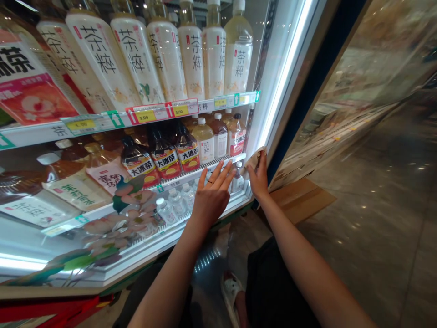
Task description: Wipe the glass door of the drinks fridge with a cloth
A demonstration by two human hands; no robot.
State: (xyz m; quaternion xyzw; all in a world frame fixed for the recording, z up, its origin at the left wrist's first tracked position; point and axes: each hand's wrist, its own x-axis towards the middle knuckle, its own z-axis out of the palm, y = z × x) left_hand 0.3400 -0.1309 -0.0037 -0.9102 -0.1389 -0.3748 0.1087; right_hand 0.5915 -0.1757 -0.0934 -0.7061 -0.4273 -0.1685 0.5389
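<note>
A crumpled beige cloth [253, 160] is pinched in my right hand [259, 175], at the right edge of the lit drinks cooler's glass front [129, 248]. My left hand [214, 189] is a little to the left, palm toward the glass and fingers stretched out, a ring on one of them. It holds nothing; whether its palm presses on the pane is hard to tell. Beyond the fingers stand bottles of iced tea [189, 152] on the middle shelf [235, 157]. Clear white-capped bottles [166, 210] show lower down.
Tall tea bottles [131, 59] fill the upper shelf, above yellow price tags [144, 116]. A flower decal [133, 198] covers part of the glass. To the right are a dark door frame [309, 86], a flat piece of cardboard [300, 200] and shiny grey floor [378, 218].
</note>
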